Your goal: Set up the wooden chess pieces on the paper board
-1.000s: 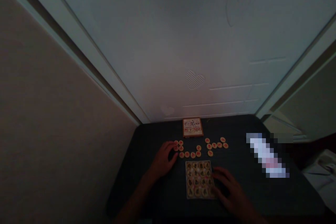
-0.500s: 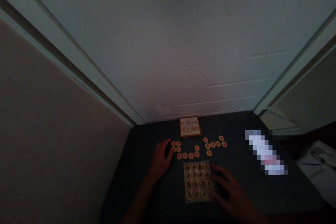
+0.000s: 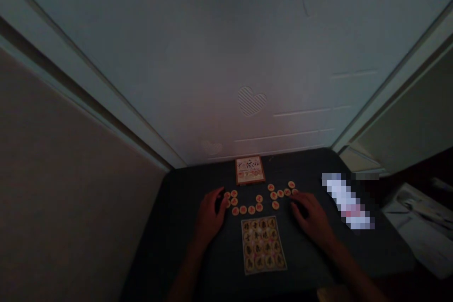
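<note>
A dim, underexposed view: the pale door (image 3: 212, 71) catches a soft, faint glow, while the dark tabletop (image 3: 198, 255), left hand (image 3: 208, 217) and right hand (image 3: 311, 217) sink into shadow. No light source shows. Wide-angle distortion slants the door frame (image 3: 106, 113) near the edges, and a coarse pixelated blur (image 3: 347, 203) hides one object at right.

A table (image 3: 354, 255) stands against a door (image 3: 177, 66), with a wall (image 3: 71, 207) along its left side. At the table's back edge lies a small square box (image 3: 250, 170). In front of the box, Chinese chess discs (image 3: 251, 210) run in a loose line across the table. Nearer the front, below that line, sits a flat tray of discs (image 3: 264, 244). A blurred object (image 3: 347, 200) lies off to the right. The left hand (image 3: 208, 214) sits at the line's left end, the right hand (image 3: 311, 217) just beside its right end.
</note>
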Demonstrator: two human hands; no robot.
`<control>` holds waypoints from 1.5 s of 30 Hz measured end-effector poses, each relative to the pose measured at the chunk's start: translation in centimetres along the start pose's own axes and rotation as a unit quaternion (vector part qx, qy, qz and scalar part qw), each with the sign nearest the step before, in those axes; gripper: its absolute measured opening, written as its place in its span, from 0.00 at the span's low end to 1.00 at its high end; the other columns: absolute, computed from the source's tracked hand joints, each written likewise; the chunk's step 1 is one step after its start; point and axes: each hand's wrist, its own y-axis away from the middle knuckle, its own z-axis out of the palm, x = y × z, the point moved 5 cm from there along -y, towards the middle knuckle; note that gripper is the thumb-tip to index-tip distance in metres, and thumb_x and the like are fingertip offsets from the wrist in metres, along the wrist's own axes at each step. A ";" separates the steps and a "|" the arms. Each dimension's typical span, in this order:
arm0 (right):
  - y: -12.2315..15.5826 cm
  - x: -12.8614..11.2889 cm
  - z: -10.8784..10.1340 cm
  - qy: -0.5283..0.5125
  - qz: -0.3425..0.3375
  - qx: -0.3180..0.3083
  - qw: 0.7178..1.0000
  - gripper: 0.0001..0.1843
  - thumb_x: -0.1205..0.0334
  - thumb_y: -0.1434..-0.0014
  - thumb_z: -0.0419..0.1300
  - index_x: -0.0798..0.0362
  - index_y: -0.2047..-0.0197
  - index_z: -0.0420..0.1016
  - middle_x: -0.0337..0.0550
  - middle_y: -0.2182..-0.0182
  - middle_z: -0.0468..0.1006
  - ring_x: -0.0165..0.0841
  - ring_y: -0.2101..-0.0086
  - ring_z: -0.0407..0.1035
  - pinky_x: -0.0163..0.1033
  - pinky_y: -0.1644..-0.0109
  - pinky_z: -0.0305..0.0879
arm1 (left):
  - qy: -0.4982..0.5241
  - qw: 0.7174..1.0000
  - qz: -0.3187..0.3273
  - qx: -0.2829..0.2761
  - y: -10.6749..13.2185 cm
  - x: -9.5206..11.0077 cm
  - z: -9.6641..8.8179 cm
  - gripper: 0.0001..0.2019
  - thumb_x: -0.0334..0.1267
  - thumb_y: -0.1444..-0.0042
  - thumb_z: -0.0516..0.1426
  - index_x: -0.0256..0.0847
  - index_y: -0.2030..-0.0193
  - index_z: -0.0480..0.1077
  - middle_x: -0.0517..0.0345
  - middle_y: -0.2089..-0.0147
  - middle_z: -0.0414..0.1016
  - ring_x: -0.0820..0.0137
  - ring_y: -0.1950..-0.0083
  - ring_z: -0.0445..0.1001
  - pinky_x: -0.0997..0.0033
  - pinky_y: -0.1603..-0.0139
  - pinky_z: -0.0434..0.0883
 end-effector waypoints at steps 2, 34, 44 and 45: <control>0.0 -1.3 1.2 -0.014 -0.036 -0.043 0.998 0.14 0.59 0.32 0.57 0.45 0.46 0.77 0.48 0.50 0.79 0.42 0.50 0.74 0.52 0.44 0.74 | 0.006 1.000 -0.007 0.011 0.1 -0.1 -0.1 0.17 0.46 0.32 0.54 0.44 0.40 0.68 0.49 0.45 0.76 0.59 0.47 0.76 0.52 0.43 0.73; 6.2 -5.0 2.6 -0.057 0.019 -0.104 0.993 0.15 0.56 0.33 0.59 0.42 0.44 0.76 0.43 0.56 0.83 0.40 0.56 0.76 0.50 0.49 0.73 | -0.002 0.988 0.006 -0.155 2.8 4.2 0.5 0.11 0.40 0.33 0.54 0.50 0.49 0.75 0.56 0.46 0.77 0.65 0.55 0.79 0.60 0.48 0.77; 5.7 -4.6 2.8 -0.066 0.045 -0.115 0.990 0.13 0.57 0.30 0.56 0.43 0.47 0.77 0.43 0.57 0.83 0.39 0.57 0.76 0.47 0.50 0.72 | 0.020 0.982 0.024 -0.188 -0.1 7.5 0.3 0.10 0.41 0.33 0.55 0.49 0.49 0.75 0.59 0.50 0.79 0.66 0.52 0.78 0.64 0.47 0.73; 5.7 -4.5 2.8 -0.069 0.049 -0.115 0.990 0.13 0.57 0.30 0.56 0.43 0.46 0.77 0.43 0.57 0.83 0.40 0.57 0.76 0.47 0.50 0.72 | 0.018 0.978 0.025 -0.205 -0.5 7.8 0.6 0.10 0.42 0.33 0.56 0.49 0.49 0.75 0.59 0.51 0.80 0.66 0.54 0.78 0.64 0.49 0.73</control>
